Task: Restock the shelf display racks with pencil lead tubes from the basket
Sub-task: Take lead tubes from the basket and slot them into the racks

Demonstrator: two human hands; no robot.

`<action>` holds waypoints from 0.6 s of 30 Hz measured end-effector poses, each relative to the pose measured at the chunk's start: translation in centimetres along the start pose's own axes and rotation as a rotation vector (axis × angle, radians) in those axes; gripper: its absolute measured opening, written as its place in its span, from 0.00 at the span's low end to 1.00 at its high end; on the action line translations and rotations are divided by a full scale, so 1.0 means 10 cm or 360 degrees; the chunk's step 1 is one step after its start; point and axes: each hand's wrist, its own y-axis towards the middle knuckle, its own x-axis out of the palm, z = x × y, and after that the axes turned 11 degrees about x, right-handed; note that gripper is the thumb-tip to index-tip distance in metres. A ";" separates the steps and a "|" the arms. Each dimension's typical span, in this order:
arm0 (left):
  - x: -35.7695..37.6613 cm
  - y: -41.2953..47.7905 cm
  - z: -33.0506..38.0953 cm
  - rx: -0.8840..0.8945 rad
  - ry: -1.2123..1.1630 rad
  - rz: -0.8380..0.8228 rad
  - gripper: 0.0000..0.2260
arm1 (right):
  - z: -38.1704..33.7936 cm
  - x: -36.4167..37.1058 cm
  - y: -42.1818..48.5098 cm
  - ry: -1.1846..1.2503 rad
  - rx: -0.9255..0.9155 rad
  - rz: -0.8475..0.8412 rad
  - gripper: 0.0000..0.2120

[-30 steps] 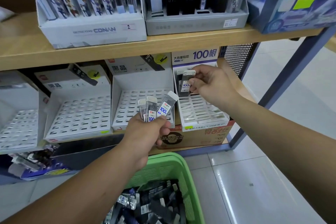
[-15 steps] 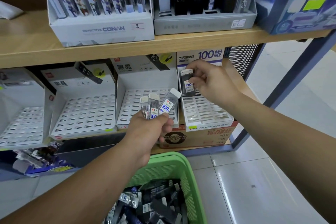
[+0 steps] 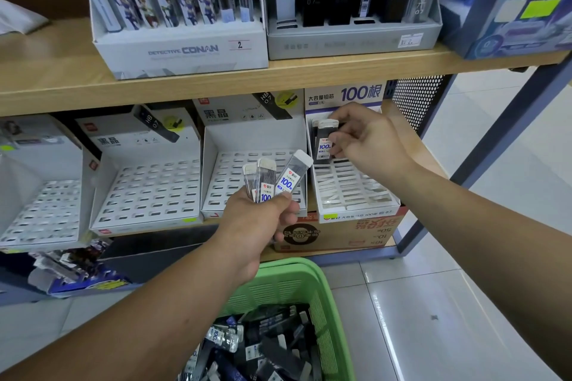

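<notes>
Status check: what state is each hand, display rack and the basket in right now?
Left hand, grips three lead tubes fanned out, upright.
Right hand, pinches a single lead tube at the back-left corner of the 100-count rack.
100-count rack, nearly all slots empty.
Middle rack, slots in view empty.
Left rack, slots in view empty.
Green basket, holds a pile of tubes.

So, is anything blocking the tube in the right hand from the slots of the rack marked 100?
Nothing visible. The right hand holds the tube at the back row of the rack; the slots in front are empty.
</notes>
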 end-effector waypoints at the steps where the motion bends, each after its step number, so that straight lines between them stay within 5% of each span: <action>1: 0.00 0.00 0.00 0.0001 -0.0002 -0.0002 0.08 | 0.02 -0.01 -0.01 -0.0004 0.0002 0.0012 0.18; 6: 0.02 0.00 0.00 0.0000 -0.0015 -0.0005 0.07 | 0.02 0.03 0.01 -0.0098 -0.0093 0.0161 0.09; 18: 0.14 -0.01 0.03 -0.0014 -0.0159 -0.0022 0.14 | -0.15 -0.01 -0.12 -0.0184 -0.0081 0.0290 0.06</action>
